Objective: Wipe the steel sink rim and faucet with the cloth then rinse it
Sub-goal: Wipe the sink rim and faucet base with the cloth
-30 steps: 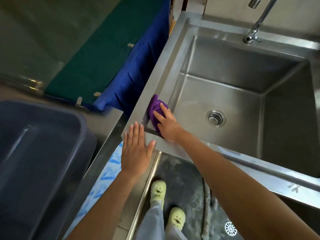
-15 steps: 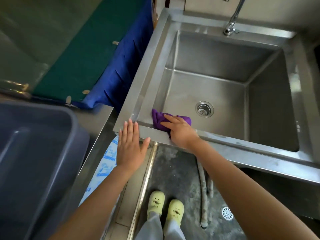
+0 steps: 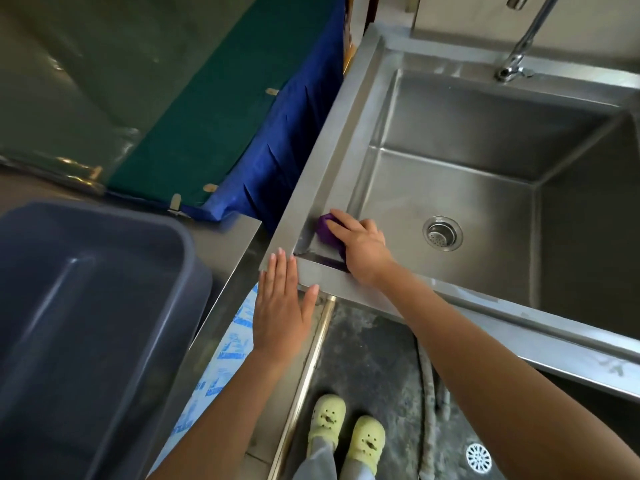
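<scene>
— Purple cloth, bunched small, pressed into the near left inside corner of the steel sink, just under the rim.

— Held how?

— Right hand on top, fingers curled down over the wad, clamped on it against the metal. Mostly hidden under the palm; only the left end showing.

— And the other hand?

— Left hand flat, fingers apart and straight, gripping nothing. Fingertips resting on the outer corner of the rim, palm hanging past the edge.

— Which way lying, that cloth?

— Hard to call with so little on show. Seemingly longer along the near wall than across it, visible end pointing left toward the corner. No clear front or back to a crumpled rag.

— Risks from here?

— Likely a few. Bunched that tight, only a narrow strip touching steel, so streaks left along the rim's flat top. Corner seam easy to skip. Wad could slip out from under the palm down the smooth wall toward the drain. Faucet far off at the back edge, apparently not wiped yet: a long reach over the basin, with the bracing hand's hold on a possibly wet rim liable to slide.
</scene>
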`<state>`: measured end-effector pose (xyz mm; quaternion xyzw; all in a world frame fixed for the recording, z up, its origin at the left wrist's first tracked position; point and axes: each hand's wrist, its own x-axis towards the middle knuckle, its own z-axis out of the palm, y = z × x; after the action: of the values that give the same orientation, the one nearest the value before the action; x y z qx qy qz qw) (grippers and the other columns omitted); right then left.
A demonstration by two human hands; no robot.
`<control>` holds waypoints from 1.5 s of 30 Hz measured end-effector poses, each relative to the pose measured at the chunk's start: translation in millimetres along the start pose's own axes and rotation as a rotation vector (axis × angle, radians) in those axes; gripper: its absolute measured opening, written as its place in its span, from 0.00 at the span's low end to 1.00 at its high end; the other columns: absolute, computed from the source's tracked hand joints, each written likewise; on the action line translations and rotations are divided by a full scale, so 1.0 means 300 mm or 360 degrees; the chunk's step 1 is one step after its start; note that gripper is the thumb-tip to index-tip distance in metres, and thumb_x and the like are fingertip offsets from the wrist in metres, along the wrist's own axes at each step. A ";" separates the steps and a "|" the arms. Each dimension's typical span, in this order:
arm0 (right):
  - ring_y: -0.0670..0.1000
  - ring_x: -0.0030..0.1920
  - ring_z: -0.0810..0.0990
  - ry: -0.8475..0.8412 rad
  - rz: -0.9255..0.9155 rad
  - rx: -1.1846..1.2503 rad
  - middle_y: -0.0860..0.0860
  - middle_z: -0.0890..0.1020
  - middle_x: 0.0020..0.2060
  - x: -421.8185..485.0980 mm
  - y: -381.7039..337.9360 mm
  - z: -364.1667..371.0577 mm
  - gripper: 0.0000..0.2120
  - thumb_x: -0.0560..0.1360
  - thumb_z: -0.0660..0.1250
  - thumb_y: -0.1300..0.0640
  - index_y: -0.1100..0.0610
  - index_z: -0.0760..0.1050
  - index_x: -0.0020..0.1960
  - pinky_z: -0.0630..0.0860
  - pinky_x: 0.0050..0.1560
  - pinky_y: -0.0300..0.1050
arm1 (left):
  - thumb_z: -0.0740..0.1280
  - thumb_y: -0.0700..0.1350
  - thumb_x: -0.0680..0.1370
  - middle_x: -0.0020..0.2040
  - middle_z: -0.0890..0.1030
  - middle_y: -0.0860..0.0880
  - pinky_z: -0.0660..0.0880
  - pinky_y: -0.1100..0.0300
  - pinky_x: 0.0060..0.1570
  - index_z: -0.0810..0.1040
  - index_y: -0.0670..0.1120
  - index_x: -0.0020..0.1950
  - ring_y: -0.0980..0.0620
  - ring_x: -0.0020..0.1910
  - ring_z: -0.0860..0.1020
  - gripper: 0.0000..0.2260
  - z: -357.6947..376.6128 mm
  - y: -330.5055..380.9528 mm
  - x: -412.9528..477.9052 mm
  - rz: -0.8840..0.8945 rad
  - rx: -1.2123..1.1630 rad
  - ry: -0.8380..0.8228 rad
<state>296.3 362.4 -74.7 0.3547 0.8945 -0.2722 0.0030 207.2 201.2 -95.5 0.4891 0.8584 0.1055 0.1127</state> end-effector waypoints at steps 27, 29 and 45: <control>0.56 0.62 0.63 -0.0232 -0.0188 -0.0262 0.41 0.58 0.74 -0.023 -0.083 -0.035 0.21 0.80 0.54 0.53 0.41 0.58 0.72 0.63 0.64 0.53 | 0.26 0.68 0.70 0.76 0.39 0.49 0.38 0.54 0.75 0.37 0.46 0.73 0.53 0.75 0.37 0.38 -0.019 -0.019 0.004 0.0089 0.0018 -0.0128; 0.56 0.61 0.63 -0.0249 -0.0218 -0.0370 0.40 0.58 0.73 -0.038 -0.070 -0.026 0.21 0.80 0.54 0.51 0.40 0.59 0.72 0.64 0.63 0.53 | 0.26 0.69 0.70 0.76 0.39 0.49 0.37 0.55 0.75 0.38 0.47 0.73 0.53 0.75 0.36 0.39 -0.027 -0.020 0.006 0.0101 0.0008 -0.0143; 0.58 0.63 0.64 -0.0028 -0.0057 -0.0572 0.48 0.56 0.73 0.062 0.017 -0.025 0.27 0.78 0.59 0.55 0.43 0.54 0.73 0.65 0.63 0.53 | 0.25 0.69 0.69 0.75 0.37 0.51 0.35 0.56 0.74 0.37 0.48 0.73 0.53 0.75 0.35 0.39 -0.034 -0.024 0.008 0.0118 -0.0025 -0.0163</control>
<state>287.0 380.9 -74.6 0.3300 0.9348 -0.1112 0.0694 197.1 198.8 -88.2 0.5245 0.8319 0.0913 0.1564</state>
